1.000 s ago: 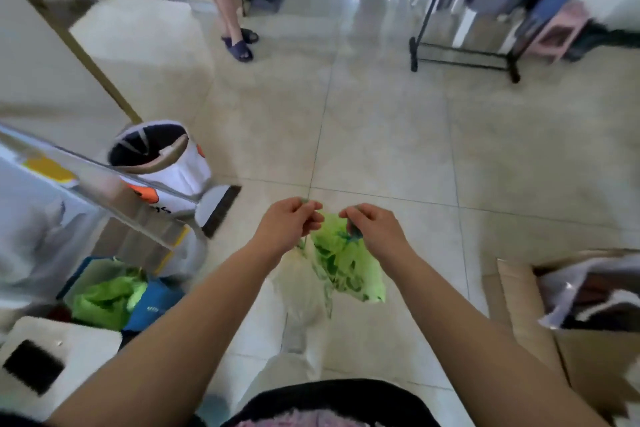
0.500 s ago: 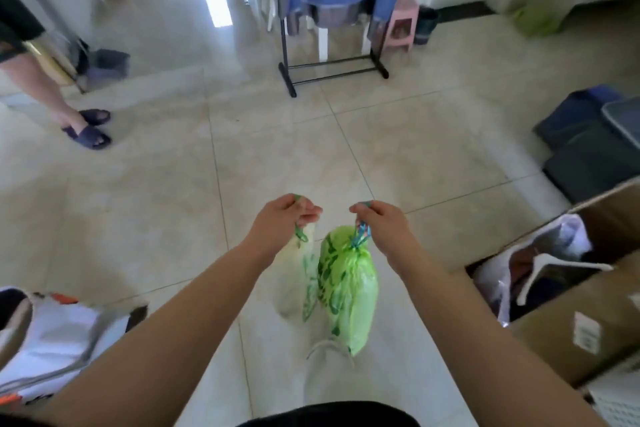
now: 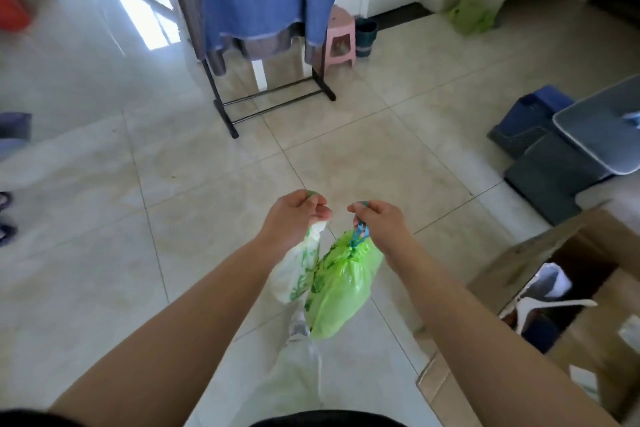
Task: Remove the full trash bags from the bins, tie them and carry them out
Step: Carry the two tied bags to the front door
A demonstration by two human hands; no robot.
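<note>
- Left hand clenched round the gathered neck of the white bag; right hand clenched on the drawstring of the green bag.
- Both bags hang touching, clear of the floor, near and central, between the 2 forearms.
- Change over 1 s: the bin at near left has gone from view; the clothes rack now stands far ahead, with a cardboard box at near right.
- Judgement: removal and closing appear done; carrying out is under way.

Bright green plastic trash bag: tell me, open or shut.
Shut: the neck of the bright green plastic trash bag bunches tight under a blue drawstring the right hand pinches.
</note>
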